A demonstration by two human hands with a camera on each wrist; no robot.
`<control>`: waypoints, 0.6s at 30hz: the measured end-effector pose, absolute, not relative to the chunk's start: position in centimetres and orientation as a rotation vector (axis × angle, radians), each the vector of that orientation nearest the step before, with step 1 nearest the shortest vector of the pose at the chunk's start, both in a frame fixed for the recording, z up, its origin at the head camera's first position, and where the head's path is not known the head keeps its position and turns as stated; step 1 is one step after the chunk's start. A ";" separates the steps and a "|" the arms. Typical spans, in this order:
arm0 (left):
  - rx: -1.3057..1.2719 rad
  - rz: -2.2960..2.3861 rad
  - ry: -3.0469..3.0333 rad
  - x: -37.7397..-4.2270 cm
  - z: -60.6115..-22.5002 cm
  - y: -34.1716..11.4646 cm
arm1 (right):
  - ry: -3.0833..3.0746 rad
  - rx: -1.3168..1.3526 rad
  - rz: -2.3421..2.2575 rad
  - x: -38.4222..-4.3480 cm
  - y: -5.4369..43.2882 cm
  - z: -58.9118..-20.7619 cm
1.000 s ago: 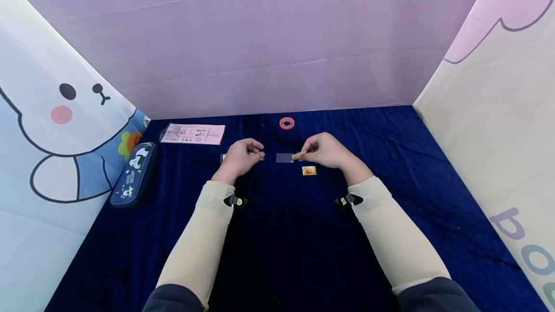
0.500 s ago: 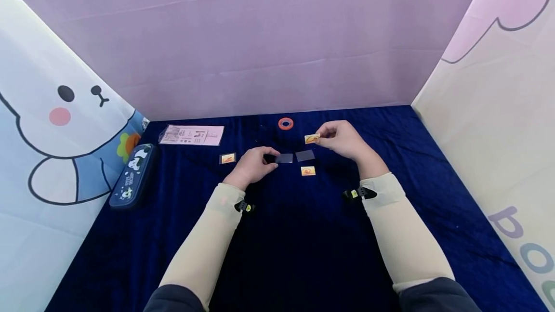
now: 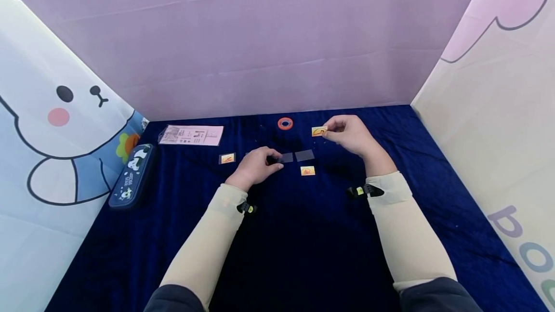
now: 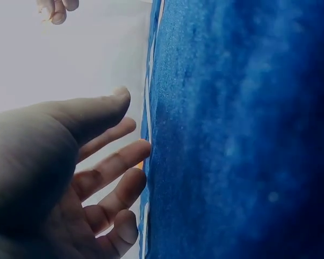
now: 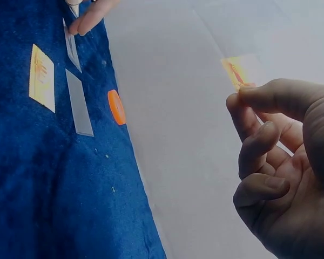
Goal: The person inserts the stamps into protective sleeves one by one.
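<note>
A: What changed?
B: The right hand (image 3: pixel 350 134), pinching a yellow stamp (image 3: pixel 319 131), has risen beyond the clear sleeve (image 3: pixel 305 155) — the two now lie apart.
A: Left hand (image 3: pixel 258 165)?
B: Thumb and fingers parted, near another sleeve (image 3: pixel 287 158).

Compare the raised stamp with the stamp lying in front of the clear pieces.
The raised stamp is pinched by the right hand; the lying stamp rests on the blue cloth. The right hand hides an edge of the raised stamp; the lying stamp shows whole. Both are yellow with orange printing.

High downward head view, close sideways wrist views, head and right sharing orange ring (image 3: pixel 279 124)
</note>
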State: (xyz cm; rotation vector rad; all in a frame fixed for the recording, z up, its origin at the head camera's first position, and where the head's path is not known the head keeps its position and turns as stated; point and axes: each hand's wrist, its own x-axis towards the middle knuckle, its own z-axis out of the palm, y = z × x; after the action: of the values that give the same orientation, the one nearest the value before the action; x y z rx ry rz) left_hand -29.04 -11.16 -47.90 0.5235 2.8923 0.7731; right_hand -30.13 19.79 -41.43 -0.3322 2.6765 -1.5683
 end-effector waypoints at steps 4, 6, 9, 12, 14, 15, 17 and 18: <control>0.528 0.759 2.896 -29.1 -48.1 -11.1 | 2.677 -0.353 -1.570 -30.2 19.8 -41.5; 0.532 0.738 2.896 -29.1 -48.2 -11.1 | 2.677 -0.360 -1.568 -30.2 19.8 -41.5; 0.549 0.705 2.905 -29.1 -48.2 -11.0 | 2.678 -0.361 -1.565 -30.1 19.7 -41.4; 0.557 0.692 2.918 -29.1 -48.2 -11.0 | 2.678 -0.355 -1.571 -30.0 19.7 -41.3; 0.545 0.682 2.927 -29.1 -48.3 -11.0 | 2.679 -0.351 -1.576 -30.0 19.7 -41.3; 0.537 0.681 2.930 -29.1 -48.3 -11.0 | 2.679 -0.349 -1.580 -30.1 19.7 -41.3; 0.520 0.682 2.935 -29.1 -48.3 -11.0 | 2.676 -0.347 -1.584 -30.1 19.7 -41.4; 0.510 0.685 2.937 -29.1 -48.3 -11.0 | 2.678 -0.346 -1.583 -30.1 19.7 -41.4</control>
State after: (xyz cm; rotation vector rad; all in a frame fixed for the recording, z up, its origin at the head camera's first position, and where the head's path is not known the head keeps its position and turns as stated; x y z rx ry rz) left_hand -29.14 -11.01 -48.30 0.5097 2.9368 0.6851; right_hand -30.10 19.74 -41.37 -0.3461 2.6776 -1.5827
